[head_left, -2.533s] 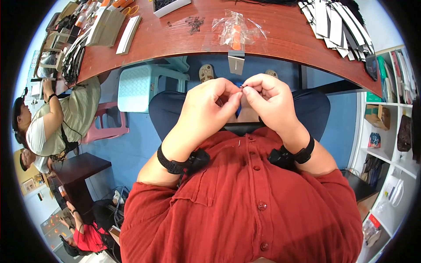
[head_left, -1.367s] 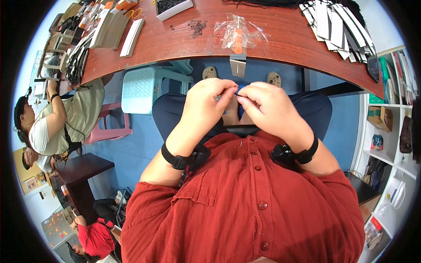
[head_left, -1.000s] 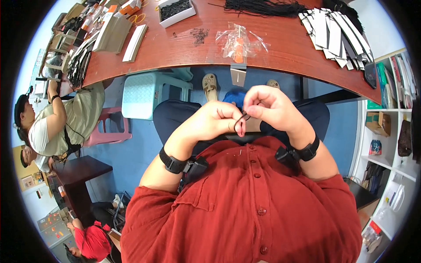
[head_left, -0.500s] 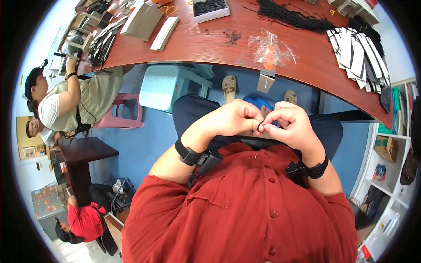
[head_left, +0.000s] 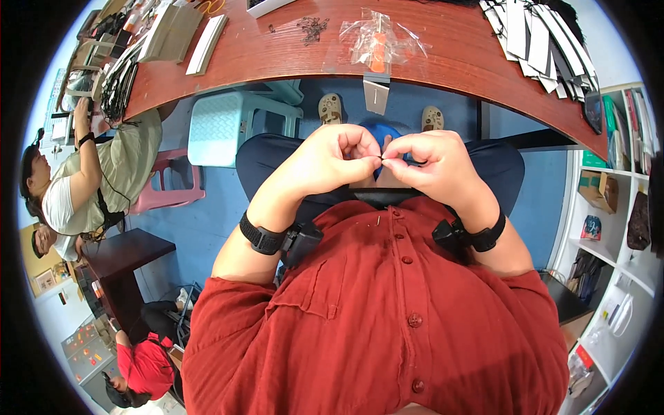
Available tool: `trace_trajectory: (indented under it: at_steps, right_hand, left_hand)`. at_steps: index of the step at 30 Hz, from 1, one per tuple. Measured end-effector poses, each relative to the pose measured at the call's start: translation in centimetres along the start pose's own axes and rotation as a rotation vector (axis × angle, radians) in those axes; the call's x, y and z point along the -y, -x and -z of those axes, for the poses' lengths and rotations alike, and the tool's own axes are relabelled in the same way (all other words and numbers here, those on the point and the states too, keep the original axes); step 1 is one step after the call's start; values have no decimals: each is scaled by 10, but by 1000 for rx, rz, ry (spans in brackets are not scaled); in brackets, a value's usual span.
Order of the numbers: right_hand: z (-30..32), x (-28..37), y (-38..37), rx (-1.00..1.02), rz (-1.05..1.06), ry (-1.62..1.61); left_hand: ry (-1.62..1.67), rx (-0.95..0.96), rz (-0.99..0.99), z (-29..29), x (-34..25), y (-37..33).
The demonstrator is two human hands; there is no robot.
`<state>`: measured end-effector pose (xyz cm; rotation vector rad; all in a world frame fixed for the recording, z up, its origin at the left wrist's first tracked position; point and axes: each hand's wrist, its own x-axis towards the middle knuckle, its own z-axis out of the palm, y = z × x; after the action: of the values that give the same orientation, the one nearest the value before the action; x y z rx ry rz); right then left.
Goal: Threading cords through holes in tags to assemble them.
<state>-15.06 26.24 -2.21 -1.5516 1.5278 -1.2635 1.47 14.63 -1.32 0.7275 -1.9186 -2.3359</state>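
Note:
My left hand [head_left: 337, 162] and my right hand [head_left: 434, 164] meet fingertip to fingertip above my lap. Both pinch a thin black cord [head_left: 381, 159]; only a tiny dark bit of it shows between the fingertips, and my fingers hide the rest. Beyond them, on the red-brown table [head_left: 277, 59], lie crumpled clear plastic bags [head_left: 398, 47] with an orange strip [head_left: 377, 52]. A pile of small black pieces [head_left: 312, 29] rests to the left of the bags.
White tags with black cords [head_left: 536, 41] lie at the table's right end. Stacked cards [head_left: 171, 34] and a white strip bundle [head_left: 207, 45] are at the left. A small box [head_left: 376, 95] juts past the table edge. Turquoise stools [head_left: 214, 131] stand below; a co-worker [head_left: 76, 180] works at left.
The view has shifted, so the table sits higher and further left. My fingertips have come closer together, and the small black loop seen between them earlier is now mostly hidden.

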Motion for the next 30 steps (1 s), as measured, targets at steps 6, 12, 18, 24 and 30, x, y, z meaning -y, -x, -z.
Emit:
trace_trajectory:
  at_steps: [6, 12, 18, 24, 30]
  right_hand:
    - [7, 12, 1, -4, 298, 445]
    - [8, 16, 0, 34, 323, 594]
    - [11, 19, 0, 61, -169, -233]
    - [1, 9, 5, 9, -334, -272]
    - [-11, 3, 3, -90, -284, -352]
  left_hand:
    - [16, -64, 71, -4, 2, 2]
    - [81, -102, 32, -11, 12, -3]
    - [255, -52, -57, -11, 12, -3]
    - [-162, -209, -166, -13, 3, -1]
    - [-652, -340, -429, -20, -9, 1]
